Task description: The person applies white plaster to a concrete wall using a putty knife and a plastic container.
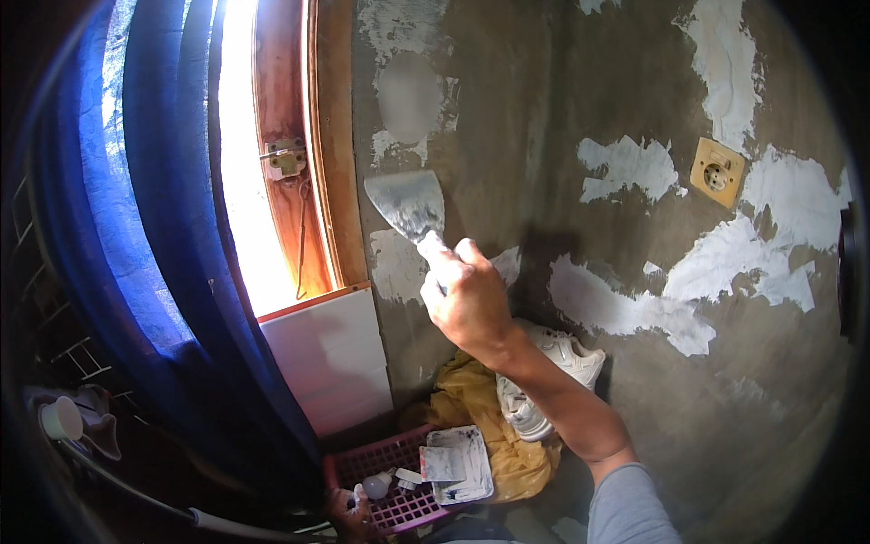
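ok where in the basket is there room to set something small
In the basket, bare lattice shows behind the bulb, left of the tray. It's crowded right, where tray, bag and shoes bunch up, and near left, by the left hand.

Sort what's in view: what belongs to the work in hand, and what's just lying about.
Apparently in the work:
putty knife, gripped in the right hand
white-patched wall
white-smeared tray

Likely just lying about:
light bulb in the pink basket
white footwear
crumpled yellow-brown plastic
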The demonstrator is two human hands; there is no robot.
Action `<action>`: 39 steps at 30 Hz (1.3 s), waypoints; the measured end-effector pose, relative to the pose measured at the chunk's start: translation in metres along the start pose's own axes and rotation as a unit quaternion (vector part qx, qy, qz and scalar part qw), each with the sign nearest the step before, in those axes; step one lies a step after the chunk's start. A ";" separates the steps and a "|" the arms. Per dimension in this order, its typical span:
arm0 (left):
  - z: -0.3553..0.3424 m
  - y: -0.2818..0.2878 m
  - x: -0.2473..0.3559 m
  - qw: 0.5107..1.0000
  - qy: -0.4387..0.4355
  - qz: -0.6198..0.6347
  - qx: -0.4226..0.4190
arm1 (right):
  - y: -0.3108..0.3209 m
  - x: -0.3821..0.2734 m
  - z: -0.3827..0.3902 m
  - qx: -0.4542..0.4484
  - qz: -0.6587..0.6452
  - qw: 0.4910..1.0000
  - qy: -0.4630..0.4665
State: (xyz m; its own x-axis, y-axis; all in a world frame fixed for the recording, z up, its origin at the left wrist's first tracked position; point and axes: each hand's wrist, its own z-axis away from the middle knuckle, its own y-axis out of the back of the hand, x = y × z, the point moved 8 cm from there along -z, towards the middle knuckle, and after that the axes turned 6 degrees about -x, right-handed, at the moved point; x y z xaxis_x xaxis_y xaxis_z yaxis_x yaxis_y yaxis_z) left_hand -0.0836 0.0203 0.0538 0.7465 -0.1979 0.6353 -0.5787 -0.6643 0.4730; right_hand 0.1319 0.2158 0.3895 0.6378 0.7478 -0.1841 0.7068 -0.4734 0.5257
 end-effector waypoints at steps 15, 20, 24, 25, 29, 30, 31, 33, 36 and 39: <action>0.004 -0.003 -0.007 0.999 0.005 0.020 -0.026 | 0.030 0.033 -0.030 0.032 0.046 0.998 0.010; 0.008 -0.001 -0.011 0.999 -0.023 -0.002 -0.025 | 0.034 0.030 0.001 -0.001 -0.022 0.999 -0.025; -0.036 0.028 0.092 0.986 -0.165 -0.003 -0.004 | 0.095 0.028 -0.055 0.134 0.023 0.989 0.062; -0.028 0.026 0.079 0.990 -0.125 0.061 0.027 | 0.104 0.027 -0.075 0.152 0.028 0.986 0.059; -0.004 0.005 -0.002 0.993 0.091 0.058 -0.055 | 0.139 0.017 -0.159 0.156 0.033 0.986 0.054; -0.004 0.002 -0.003 0.991 0.107 0.057 -0.056 | 0.146 0.014 -0.175 0.176 0.047 0.981 0.066; -0.004 0.000 -0.004 0.990 0.118 0.056 -0.057 | 0.150 0.012 -0.191 0.172 0.054 0.981 0.065; -0.002 -0.002 -0.005 0.987 0.138 0.057 -0.060 | 0.153 0.001 -0.210 0.146 0.081 0.985 0.051; 0.005 -0.001 -0.010 0.981 0.179 0.050 -0.063 | 0.140 -0.003 -0.215 0.102 0.102 0.989 0.025; 0.004 -0.003 -0.012 0.983 0.163 0.048 -0.063 | 0.116 -0.001 -0.181 0.107 0.086 0.989 0.048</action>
State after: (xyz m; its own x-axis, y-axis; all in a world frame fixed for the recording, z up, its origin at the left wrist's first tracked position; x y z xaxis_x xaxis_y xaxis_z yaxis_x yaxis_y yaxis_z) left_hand -0.0894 0.0217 0.0427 0.5524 -0.0004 0.8336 -0.6931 -0.5559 0.4590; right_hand 0.1577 0.2443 0.6015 0.7300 0.6831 -0.0221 0.6449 -0.6778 0.3531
